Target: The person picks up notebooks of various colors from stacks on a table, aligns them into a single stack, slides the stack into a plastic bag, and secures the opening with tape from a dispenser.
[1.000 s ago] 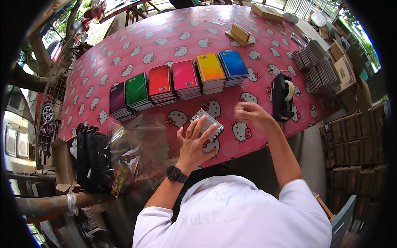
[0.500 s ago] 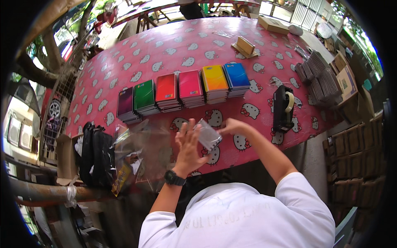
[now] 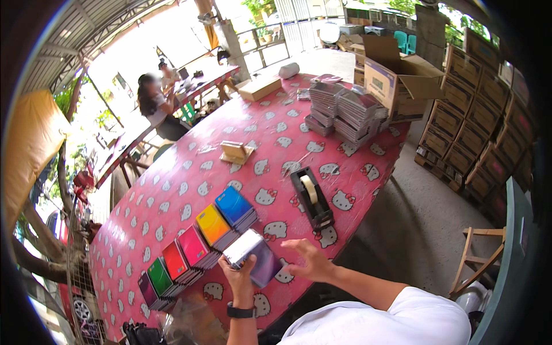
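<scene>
Resting on the pink table point(image 3: 230, 177): notebooks point(image 3: 192, 244); cartons point(image 3: 468, 121) stacked beyond.

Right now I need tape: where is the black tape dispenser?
In the head view, the dispenser sits right of centre on the pink patterned table, beyond the right hand, right of the blue notebook stack.

Left hand point(image 3: 237, 276) in a grip, right hand point(image 3: 313, 263) loosely spread

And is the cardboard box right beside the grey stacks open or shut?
Open: the cardboard box has its top flaps spread outward.
</scene>
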